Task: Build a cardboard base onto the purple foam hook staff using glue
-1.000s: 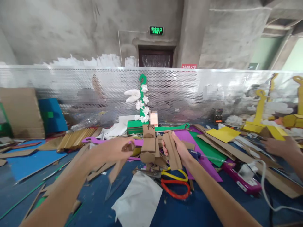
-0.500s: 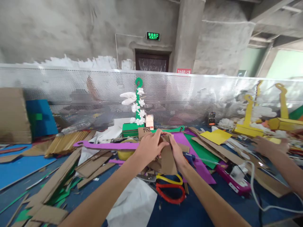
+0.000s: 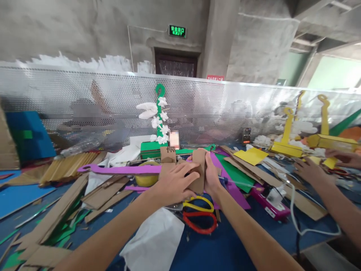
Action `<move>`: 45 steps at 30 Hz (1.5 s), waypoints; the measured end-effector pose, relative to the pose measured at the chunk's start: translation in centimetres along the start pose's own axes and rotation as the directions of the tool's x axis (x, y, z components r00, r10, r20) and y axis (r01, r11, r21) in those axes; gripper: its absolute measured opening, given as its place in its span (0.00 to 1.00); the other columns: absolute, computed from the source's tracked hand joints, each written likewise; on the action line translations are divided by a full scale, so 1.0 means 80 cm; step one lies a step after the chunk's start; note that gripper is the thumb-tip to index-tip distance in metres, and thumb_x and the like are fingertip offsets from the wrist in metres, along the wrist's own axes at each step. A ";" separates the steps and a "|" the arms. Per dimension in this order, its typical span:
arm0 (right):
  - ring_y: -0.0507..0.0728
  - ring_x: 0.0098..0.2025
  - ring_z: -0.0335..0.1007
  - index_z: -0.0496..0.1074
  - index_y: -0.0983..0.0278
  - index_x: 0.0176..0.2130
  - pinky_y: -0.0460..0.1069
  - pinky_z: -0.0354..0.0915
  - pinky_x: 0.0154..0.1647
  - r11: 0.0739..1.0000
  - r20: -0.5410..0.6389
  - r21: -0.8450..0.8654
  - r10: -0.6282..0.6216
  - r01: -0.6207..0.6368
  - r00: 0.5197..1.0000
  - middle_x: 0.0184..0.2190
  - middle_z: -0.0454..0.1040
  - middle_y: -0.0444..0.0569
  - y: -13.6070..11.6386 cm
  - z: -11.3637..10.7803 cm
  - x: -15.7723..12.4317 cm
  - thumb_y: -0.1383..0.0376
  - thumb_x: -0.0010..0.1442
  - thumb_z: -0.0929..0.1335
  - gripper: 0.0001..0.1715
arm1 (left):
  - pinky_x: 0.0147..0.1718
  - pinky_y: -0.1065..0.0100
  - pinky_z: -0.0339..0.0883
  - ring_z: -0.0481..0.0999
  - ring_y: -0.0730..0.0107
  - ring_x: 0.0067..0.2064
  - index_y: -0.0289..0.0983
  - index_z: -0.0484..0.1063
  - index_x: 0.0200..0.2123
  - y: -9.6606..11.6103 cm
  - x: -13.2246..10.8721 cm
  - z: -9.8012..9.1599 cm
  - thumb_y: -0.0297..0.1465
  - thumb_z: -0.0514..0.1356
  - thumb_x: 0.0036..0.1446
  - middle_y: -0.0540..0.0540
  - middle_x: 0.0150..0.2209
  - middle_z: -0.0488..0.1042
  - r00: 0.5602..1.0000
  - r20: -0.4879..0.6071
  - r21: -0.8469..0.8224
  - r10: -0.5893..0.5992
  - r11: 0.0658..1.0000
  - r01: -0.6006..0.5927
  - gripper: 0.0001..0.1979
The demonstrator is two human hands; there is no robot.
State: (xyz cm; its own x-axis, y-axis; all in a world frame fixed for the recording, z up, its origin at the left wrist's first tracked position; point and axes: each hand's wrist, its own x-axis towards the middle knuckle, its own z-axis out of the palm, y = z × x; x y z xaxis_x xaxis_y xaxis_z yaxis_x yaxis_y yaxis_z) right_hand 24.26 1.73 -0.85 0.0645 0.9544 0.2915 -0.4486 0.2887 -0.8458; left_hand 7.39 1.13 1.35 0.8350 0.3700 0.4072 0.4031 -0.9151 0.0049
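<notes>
A folded cardboard piece stands tilted between my hands in the middle of the table. My right hand grips its right edge, thumb near the top. Against its left side, my left hand lies with fingers spread, touching the face and partly covering it. Just below are scissors with one yellow and one red handle; their blades are mostly hidden. A long purple hooked strip runs left from behind my left hand, over a yellow tape roll. Part of a blue tool shows behind my right hand.
Cardboard scraps litter the left side. A green hooked stand with white flowers rises at the back before a perforated metal panel. A magenta power strip with a white cable lies right. Another person's hands work at far right.
My left hand has gone from pinching the cardboard's top to lying spread against its left side. The cardboard has turned in my right hand. The view has shifted slightly.
</notes>
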 end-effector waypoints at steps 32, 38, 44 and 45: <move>0.61 0.49 0.79 0.67 0.52 0.53 0.60 0.76 0.49 0.953 -0.027 0.173 -0.247 0.248 0.969 0.44 0.80 0.46 -0.008 0.009 -0.004 0.59 0.58 0.76 0.27 | 0.29 0.67 0.60 0.67 0.68 0.31 0.40 0.61 0.31 -0.009 0.005 -0.055 0.47 0.66 0.55 0.52 0.31 0.66 0.904 0.287 -0.569 -0.318 0.702 0.428 0.20; 0.60 0.47 0.81 0.69 0.54 0.55 0.61 0.76 0.52 0.929 -0.042 0.260 -0.262 0.264 0.964 0.43 0.82 0.46 -0.003 0.011 -0.002 0.61 0.57 0.77 0.28 | 0.28 0.69 0.55 0.63 0.72 0.29 0.39 0.61 0.29 -0.015 0.007 -0.048 0.45 0.68 0.52 0.54 0.28 0.62 0.887 0.325 -0.661 -0.327 0.593 0.460 0.21; 0.61 0.44 0.82 0.71 0.56 0.56 0.62 0.76 0.52 0.930 -0.071 0.238 -0.271 0.280 0.960 0.42 0.83 0.48 -0.003 0.013 -0.005 0.62 0.57 0.77 0.29 | 0.29 0.69 0.58 0.68 0.69 0.31 0.39 0.62 0.30 -0.020 0.003 -0.047 0.44 0.69 0.51 0.54 0.29 0.66 0.868 0.371 -0.658 -0.331 0.565 0.497 0.20; 0.61 0.44 0.82 0.71 0.56 0.56 0.61 0.76 0.52 0.934 -0.080 0.230 -0.263 0.274 0.962 0.42 0.83 0.48 -0.002 0.012 -0.004 0.61 0.57 0.77 0.29 | 0.29 0.68 0.59 0.70 0.68 0.31 0.39 0.63 0.30 -0.018 0.002 -0.047 0.44 0.70 0.50 0.53 0.29 0.67 0.863 0.390 -0.658 -0.321 0.559 0.505 0.21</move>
State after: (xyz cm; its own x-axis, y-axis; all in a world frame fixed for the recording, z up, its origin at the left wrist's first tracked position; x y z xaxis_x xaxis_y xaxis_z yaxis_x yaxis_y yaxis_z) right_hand 23.43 1.26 -0.37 0.2513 0.8480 0.4665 -0.6065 0.5136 -0.6070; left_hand 5.56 1.93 4.84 0.7374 0.6754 -0.0063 0.4007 -0.4300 0.8091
